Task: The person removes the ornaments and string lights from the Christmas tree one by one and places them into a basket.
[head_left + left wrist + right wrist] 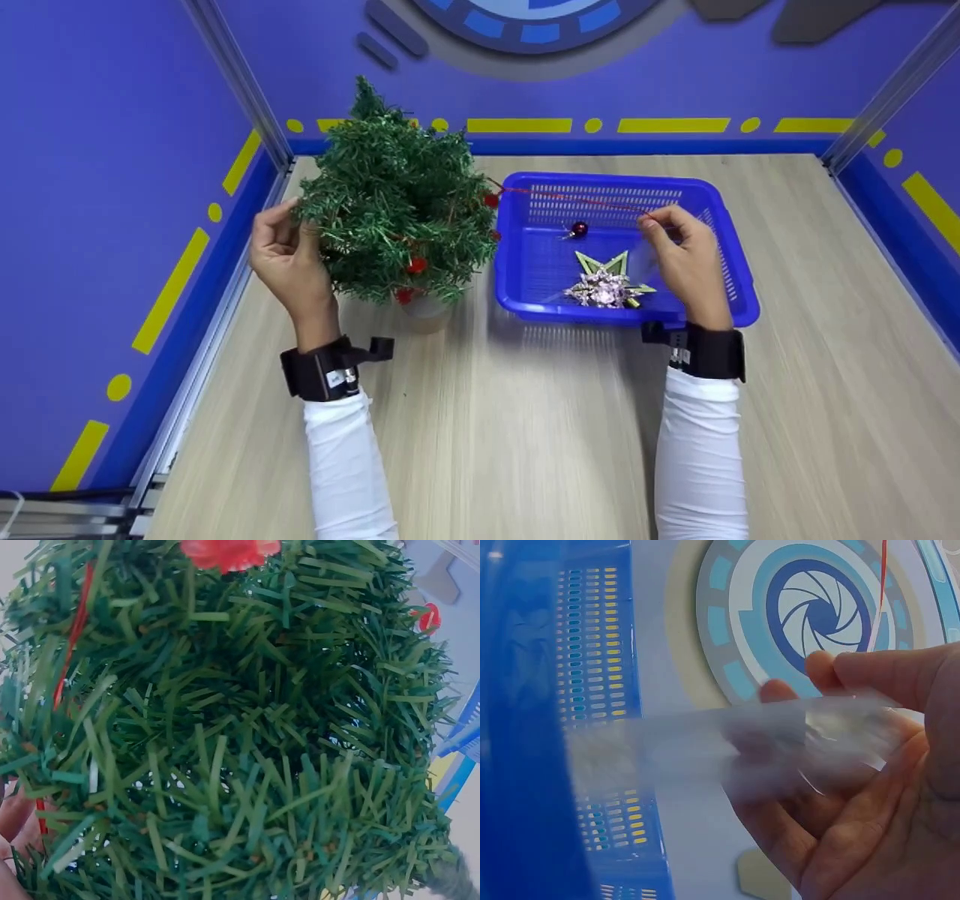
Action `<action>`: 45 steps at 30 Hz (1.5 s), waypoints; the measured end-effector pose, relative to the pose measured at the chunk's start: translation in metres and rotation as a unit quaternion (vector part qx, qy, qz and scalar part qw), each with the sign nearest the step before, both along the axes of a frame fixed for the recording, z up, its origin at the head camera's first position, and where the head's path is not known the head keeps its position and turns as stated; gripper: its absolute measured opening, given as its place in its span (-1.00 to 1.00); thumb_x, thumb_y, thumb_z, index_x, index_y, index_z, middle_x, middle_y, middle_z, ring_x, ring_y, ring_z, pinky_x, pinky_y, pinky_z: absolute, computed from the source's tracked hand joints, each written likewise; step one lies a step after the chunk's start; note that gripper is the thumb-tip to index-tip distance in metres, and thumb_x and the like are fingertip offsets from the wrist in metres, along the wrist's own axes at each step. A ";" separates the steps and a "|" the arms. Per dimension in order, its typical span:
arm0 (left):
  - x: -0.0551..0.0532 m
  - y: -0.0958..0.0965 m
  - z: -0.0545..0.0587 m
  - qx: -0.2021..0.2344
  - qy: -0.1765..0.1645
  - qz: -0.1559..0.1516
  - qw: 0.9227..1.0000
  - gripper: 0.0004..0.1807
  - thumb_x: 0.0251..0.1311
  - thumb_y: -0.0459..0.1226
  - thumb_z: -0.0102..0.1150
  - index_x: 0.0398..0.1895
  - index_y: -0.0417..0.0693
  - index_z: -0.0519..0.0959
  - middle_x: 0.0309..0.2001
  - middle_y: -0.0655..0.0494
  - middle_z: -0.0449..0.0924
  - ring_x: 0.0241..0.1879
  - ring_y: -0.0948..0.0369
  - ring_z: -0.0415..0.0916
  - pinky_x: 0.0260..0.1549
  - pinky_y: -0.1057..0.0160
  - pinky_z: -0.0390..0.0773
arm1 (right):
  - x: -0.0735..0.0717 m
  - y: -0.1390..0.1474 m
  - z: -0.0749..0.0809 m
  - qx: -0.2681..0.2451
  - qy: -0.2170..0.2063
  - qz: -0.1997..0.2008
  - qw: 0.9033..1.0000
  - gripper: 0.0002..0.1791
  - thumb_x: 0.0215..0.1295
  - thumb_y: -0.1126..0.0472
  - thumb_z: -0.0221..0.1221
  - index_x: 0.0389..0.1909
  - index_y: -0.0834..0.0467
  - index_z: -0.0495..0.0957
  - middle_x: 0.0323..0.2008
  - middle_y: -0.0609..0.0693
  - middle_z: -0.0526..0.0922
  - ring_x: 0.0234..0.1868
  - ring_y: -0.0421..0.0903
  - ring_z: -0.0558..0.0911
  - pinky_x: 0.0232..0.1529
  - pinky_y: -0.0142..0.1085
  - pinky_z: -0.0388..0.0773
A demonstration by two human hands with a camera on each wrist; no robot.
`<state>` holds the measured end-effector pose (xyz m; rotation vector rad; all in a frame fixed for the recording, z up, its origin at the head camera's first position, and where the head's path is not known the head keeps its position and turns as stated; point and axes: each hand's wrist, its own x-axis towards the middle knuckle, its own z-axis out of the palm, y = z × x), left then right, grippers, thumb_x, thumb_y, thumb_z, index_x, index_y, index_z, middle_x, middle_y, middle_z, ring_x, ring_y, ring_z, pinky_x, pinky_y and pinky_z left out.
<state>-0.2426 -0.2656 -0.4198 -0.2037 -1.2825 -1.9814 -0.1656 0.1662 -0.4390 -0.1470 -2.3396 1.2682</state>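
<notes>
A pale wooden table [525,420] bears everything. On its left side stands a small artificial tree [397,187], upright in a pale pot [427,315]; it looks light and springy, and is probably best steadied low, near the pot, since its bristly tips would bend under a grip. Just to its right sits a blue plastic basket [600,179], whose near wall stands below the right forearm.

The hands are well apart. The left hand [291,259] touches the tree's left edge, fingertips among the needles; whether it pinches anything there I cannot tell. The right hand [690,262] is over the basket, thumb and forefinger pinched on the red string.

In the basket lies a green star ornament [592,264] with a pinkish cluster on it, likely stiff and a little fragile. A clear plastic strip [682,754] (blurred in the right wrist view) crosses in front of the right fingers.

The red string [559,196] runs nearly straight from the tree to that pinch. It should be feather-light, limp and apt to snag on needles, so fingertips near its end suit it. Red trinkets [417,265] dot the foliage; a dark red bauble [579,229], probably smooth and prone to roll, lies in the basket.
</notes>
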 end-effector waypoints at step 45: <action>0.002 -0.005 0.002 -0.003 -0.024 -0.025 0.999 -0.73 0.14 -0.60 0.21 -0.15 -0.20 0.69 -0.31 0.08 0.70 -0.62 0.29 0.32 -0.58 0.30 0.34 | -0.043 -0.137 0.106 -0.110 0.042 0.321 0.940 -0.83 0.55 0.16 0.09 -0.22 0.12 0.59 -0.57 -0.13 0.37 -0.62 -0.18 0.29 -0.56 -0.34 0.22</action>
